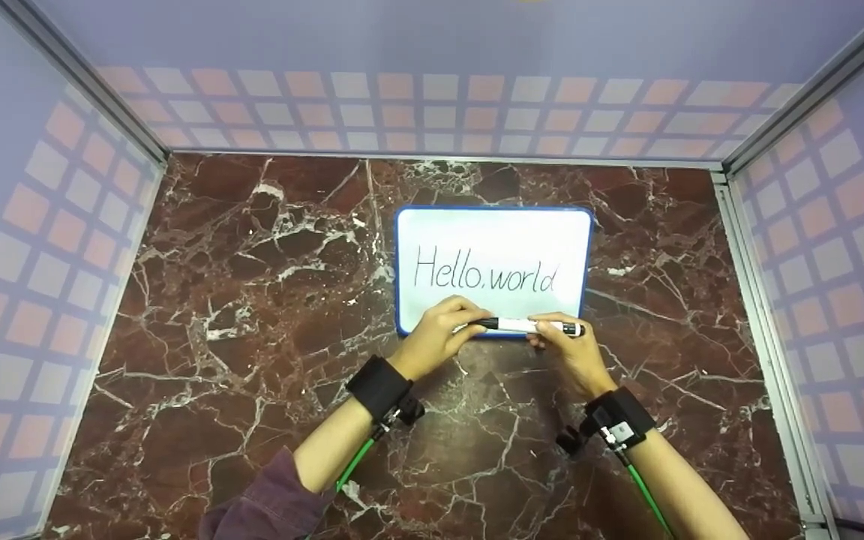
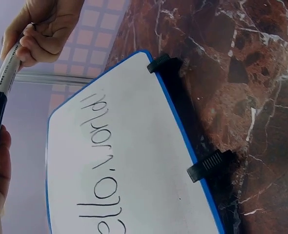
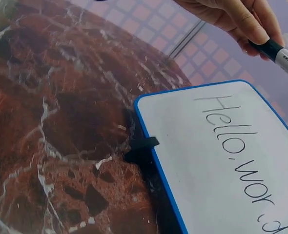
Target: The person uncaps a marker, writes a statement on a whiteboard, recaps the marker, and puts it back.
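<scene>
A white marker pen (image 1: 514,325) with black ends is held level between both hands, over the near edge of a blue-framed whiteboard (image 1: 496,232). My left hand (image 1: 439,334) pinches its black left end, seen as a black cap (image 3: 270,48) in the right wrist view. Around the white barrel near the other end, the fingers and thumb of my right hand (image 1: 578,356) grip it. In the left wrist view the marker's barrel (image 2: 8,70) runs between the two hands. "Hello,world" is written in black across the board.
The board lies on a dark red marbled table (image 1: 267,315). Black clip-like pieces (image 2: 210,165) sit along one board edge. Pale walls with pink and white squares (image 1: 439,112) enclose the table at the back and sides. Green cables (image 1: 649,499) run from the wristbands.
</scene>
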A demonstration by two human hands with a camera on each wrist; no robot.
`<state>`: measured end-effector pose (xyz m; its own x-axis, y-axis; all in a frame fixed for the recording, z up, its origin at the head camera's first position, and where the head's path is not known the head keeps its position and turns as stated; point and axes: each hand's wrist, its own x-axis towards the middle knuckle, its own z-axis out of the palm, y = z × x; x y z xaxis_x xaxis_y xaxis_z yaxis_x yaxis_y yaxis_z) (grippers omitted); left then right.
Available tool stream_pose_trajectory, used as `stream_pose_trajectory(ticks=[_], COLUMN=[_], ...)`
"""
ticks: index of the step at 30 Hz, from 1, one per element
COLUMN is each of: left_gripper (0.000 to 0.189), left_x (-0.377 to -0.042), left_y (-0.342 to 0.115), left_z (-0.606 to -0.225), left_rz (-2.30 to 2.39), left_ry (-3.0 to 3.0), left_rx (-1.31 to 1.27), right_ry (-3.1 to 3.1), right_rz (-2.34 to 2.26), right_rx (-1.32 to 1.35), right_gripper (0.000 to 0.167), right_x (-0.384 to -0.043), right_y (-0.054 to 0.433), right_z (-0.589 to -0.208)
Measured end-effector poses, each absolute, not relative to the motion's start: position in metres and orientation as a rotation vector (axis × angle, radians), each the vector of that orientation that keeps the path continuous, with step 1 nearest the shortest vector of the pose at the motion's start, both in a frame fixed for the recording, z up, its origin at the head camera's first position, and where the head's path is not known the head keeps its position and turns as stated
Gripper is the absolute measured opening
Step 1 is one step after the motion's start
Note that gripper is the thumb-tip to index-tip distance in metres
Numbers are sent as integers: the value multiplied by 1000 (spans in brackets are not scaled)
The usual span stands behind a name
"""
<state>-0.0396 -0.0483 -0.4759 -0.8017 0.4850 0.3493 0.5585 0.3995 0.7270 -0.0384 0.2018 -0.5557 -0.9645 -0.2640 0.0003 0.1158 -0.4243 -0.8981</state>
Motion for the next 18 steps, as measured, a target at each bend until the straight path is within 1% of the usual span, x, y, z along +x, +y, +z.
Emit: stream_pose_trajectory(ticks=[2,3,4,7,10,13,16,18], left_gripper=[25,24,24,23,23,22,25,29], left_x=[-39,-39,-39,-39,-38,-37,-38,-40], left_y=[-50,-52,-54,-59,-63,-68,-74,-79], left_z=[-478,-478,-479,-481,-484,-488,-494,-498], left_rz=[-1384,-1379,-1369,-1313,-1238,-1170,-1077,-1022], left_ry=[-2573,-2578,-2582,-2580,-2580,-2570,-2582,-2600], left_rx=[-935,-926,-919,-917,-955,-999,-1009,-981], right_ry=[1691,1798,1874,2044,2206,2392,2525,2570], right_rz=[-2384,-2310,-2254,-2059,-1879,-1706,-1569,-1530], right_rx=[-180,-171,-171,-258,-430,-626,-728,-736], right_gripper=[26,27,28,24,24,27,30,31], right_x=[-34,-35,-34,-34,-32,-26,-20,-17], right_y=[196,198,194,191,189,184,178,177], right_z=[-528,-528,-514,-492,-482,-476,-472,-482])
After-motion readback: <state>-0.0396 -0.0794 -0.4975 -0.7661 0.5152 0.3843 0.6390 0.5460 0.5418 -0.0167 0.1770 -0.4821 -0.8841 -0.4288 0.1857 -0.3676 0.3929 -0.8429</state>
